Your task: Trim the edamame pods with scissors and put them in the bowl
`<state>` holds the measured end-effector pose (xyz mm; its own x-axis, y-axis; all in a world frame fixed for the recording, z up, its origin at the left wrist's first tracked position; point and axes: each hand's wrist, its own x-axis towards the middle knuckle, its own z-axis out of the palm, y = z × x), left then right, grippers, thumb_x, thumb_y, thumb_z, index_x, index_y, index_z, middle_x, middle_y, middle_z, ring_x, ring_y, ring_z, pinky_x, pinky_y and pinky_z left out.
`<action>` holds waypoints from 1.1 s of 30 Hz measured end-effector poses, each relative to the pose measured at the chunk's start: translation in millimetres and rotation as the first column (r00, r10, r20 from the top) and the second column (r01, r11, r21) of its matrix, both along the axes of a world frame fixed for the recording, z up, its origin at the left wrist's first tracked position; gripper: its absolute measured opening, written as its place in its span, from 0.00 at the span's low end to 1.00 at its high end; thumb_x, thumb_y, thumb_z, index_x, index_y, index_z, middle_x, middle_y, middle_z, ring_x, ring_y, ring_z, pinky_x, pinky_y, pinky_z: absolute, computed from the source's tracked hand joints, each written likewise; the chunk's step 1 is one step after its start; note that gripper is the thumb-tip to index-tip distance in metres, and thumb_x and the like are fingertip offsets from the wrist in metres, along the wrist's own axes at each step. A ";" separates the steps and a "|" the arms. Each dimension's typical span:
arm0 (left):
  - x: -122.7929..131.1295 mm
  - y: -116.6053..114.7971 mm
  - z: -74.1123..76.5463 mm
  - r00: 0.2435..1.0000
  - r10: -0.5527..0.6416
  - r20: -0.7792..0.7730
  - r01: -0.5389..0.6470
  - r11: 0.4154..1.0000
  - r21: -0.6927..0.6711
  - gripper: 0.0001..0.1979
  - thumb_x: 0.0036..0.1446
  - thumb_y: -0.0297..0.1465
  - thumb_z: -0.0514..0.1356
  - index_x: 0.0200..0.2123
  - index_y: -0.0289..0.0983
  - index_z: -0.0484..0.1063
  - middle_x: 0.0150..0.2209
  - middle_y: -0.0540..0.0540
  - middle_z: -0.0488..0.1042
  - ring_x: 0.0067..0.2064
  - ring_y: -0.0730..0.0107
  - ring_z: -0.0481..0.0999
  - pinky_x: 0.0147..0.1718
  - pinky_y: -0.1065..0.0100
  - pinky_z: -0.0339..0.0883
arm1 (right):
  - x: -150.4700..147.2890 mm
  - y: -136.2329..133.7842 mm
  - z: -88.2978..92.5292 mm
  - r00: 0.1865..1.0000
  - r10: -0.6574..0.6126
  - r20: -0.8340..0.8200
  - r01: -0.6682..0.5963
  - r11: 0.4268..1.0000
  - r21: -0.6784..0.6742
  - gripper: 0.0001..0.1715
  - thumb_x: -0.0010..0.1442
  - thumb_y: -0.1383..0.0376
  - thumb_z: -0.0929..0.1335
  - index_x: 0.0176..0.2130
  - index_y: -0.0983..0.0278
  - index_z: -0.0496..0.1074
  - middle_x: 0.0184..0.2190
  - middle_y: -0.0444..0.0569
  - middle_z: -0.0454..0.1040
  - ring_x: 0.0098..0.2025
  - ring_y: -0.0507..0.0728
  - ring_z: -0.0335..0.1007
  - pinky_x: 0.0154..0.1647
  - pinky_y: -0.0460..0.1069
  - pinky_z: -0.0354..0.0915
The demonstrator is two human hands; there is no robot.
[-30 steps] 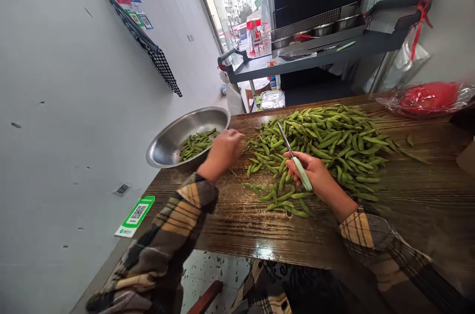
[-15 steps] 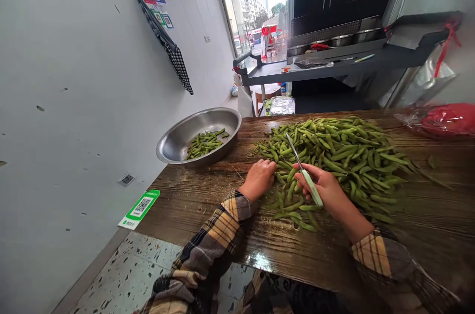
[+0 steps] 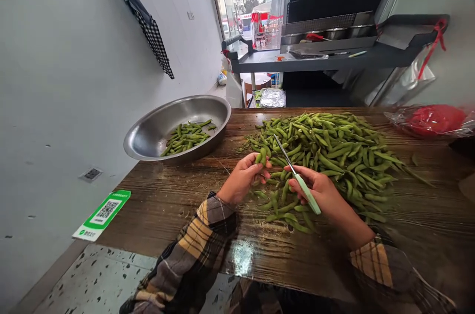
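Between the thumb and fingers of my left hand [image 3: 243, 178] is a green edamame pod [image 3: 261, 156], raised just above the table. My right hand [image 3: 319, 190] grips scissors with pale green handles [image 3: 307, 194]; the blades point up and to the left, near the held pod but apart from it. A large heap of edamame pods [image 3: 334, 150] spreads behind and around both hands. To the left stands a wide metal basin [image 3: 139, 145] with several pods [image 3: 189, 136] lying in its bottom.
A green-and-white QR code card [image 3: 106, 212] lies at the table's left edge by the wall. Red stuff in a clear plastic bag [image 3: 434, 120] sits at the back right. Beyond the wooden table [image 3: 170, 205] stands a grey cart [image 3: 315, 64] with metal containers.
My left hand has turned and lifted from the heap, now with a pod in its fingers. My right hand still has the scissors. The view has shifted, so the surroundings look slightly displaced.
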<state>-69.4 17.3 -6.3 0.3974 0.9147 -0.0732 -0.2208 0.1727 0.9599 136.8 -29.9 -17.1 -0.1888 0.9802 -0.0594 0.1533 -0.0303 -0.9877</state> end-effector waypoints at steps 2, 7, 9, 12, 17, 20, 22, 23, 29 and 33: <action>0.2 -2.6 2.0 0.999 -0.025 0.026 0.026 0.999 -0.024 0.14 0.52 0.32 0.63 0.43 0.36 0.69 0.36 0.47 0.72 0.28 0.76 0.71 0.23 0.74 0.63 | -1.7 -1.2 1.8 1.000 0.008 0.016 -0.008 1.000 -0.001 0.31 0.54 0.51 0.70 0.52 0.66 0.72 0.23 0.43 0.67 0.21 0.50 0.58 0.21 0.45 0.58; -1.4 -5.2 5.9 0.989 0.002 0.147 0.014 0.994 -0.109 0.20 0.56 0.36 0.59 0.52 0.37 0.69 0.33 0.49 0.68 0.27 0.78 0.67 0.20 0.76 0.59 | -4.1 -2.9 3.3 0.998 0.008 0.062 -0.007 1.000 -0.003 0.32 0.54 0.51 0.70 0.52 0.68 0.71 0.24 0.43 0.67 0.22 0.50 0.58 0.21 0.46 0.58; -1.9 -5.3 6.8 0.982 -0.006 0.187 0.037 0.986 -0.161 0.20 0.57 0.38 0.58 0.51 0.36 0.70 0.34 0.48 0.67 0.28 0.78 0.66 0.20 0.76 0.56 | -3.7 -2.8 2.5 0.998 0.007 0.059 -0.006 1.000 -0.015 0.32 0.55 0.50 0.69 0.52 0.67 0.70 0.24 0.43 0.66 0.21 0.50 0.57 0.21 0.46 0.59; -1.3 -5.5 6.1 0.988 -0.023 0.152 0.049 0.984 -0.172 0.16 0.54 0.36 0.62 0.45 0.35 0.72 0.32 0.49 0.66 0.27 0.80 0.64 0.20 0.77 0.52 | -3.2 -2.0 1.5 0.998 0.015 0.063 -0.014 1.000 -0.016 0.33 0.54 0.50 0.69 0.53 0.67 0.70 0.24 0.42 0.66 0.21 0.50 0.57 0.21 0.46 0.59; 0.5 -5.7 0.7 0.997 0.021 0.078 -0.017 0.998 -0.054 0.14 0.51 0.35 0.66 0.37 0.36 0.66 0.25 0.54 0.62 0.24 0.80 0.62 0.21 0.76 0.52 | -3.2 -1.7 2.4 0.992 0.002 0.126 -0.007 0.999 0.037 0.32 0.54 0.52 0.69 0.53 0.68 0.72 0.25 0.45 0.70 0.23 0.52 0.61 0.22 0.46 0.61; 0.4 -5.8 -1.1 0.999 0.038 0.018 -0.038 0.999 -0.001 0.14 0.53 0.36 0.65 0.35 0.36 0.63 0.26 0.54 0.65 0.24 0.80 0.63 0.21 0.75 0.52 | -3.5 -2.2 1.3 0.987 0.005 0.160 -0.016 0.997 0.069 0.31 0.54 0.53 0.70 0.53 0.67 0.72 0.28 0.47 0.74 0.27 0.54 0.67 0.26 0.47 0.64; 0.5 -6.5 -0.1 1.000 0.028 -0.002 -0.028 0.999 0.017 0.14 0.54 0.37 0.64 0.35 0.36 0.63 0.27 0.53 0.65 0.23 0.81 0.62 0.21 0.75 0.51 | -3.7 -2.0 -1.8 0.987 0.009 0.162 -0.024 0.995 0.094 0.31 0.54 0.54 0.70 0.53 0.66 0.72 0.32 0.49 0.76 0.31 0.56 0.69 0.30 0.48 0.66; 0.9 -7.1 1.0 1.000 0.023 -0.004 -0.023 1.000 0.019 0.13 0.55 0.37 0.63 0.35 0.36 0.63 0.27 0.53 0.65 0.23 0.81 0.61 0.21 0.75 0.50 | -3.8 -1.8 -3.9 0.988 0.010 0.157 -0.027 0.994 0.104 0.31 0.53 0.54 0.71 0.53 0.66 0.72 0.33 0.49 0.76 0.33 0.57 0.70 0.32 0.49 0.67; 4.5 -12.0 6.8 1.000 -0.012 -0.027 0.013 0.999 0.040 0.15 0.58 0.42 0.59 0.35 0.36 0.65 0.26 0.52 0.65 0.23 0.80 0.60 0.21 0.74 0.51 | -3.9 -0.6 -13.9 0.986 0.003 0.166 -0.023 0.993 0.119 0.32 0.52 0.54 0.72 0.54 0.64 0.72 0.34 0.49 0.77 0.34 0.57 0.70 0.37 0.50 0.68; 6.7 -13.0 2.4 0.998 -0.039 -0.048 0.043 0.996 0.080 0.15 0.58 0.42 0.58 0.34 0.36 0.64 0.28 0.51 0.67 0.24 0.79 0.62 0.23 0.74 0.54 | -4.4 -1.3 -13.9 0.981 0.057 0.188 -0.075 0.993 0.089 0.34 0.53 0.54 0.71 0.56 0.66 0.69 0.34 0.48 0.76 0.33 0.56 0.69 0.37 0.50 0.67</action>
<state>-62.7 4.3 -3.9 0.4327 0.9013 -0.0192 -0.1696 0.1023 0.9802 132.3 -31.2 -31.0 -0.2477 0.9688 -0.0060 0.3319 0.0790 -0.9400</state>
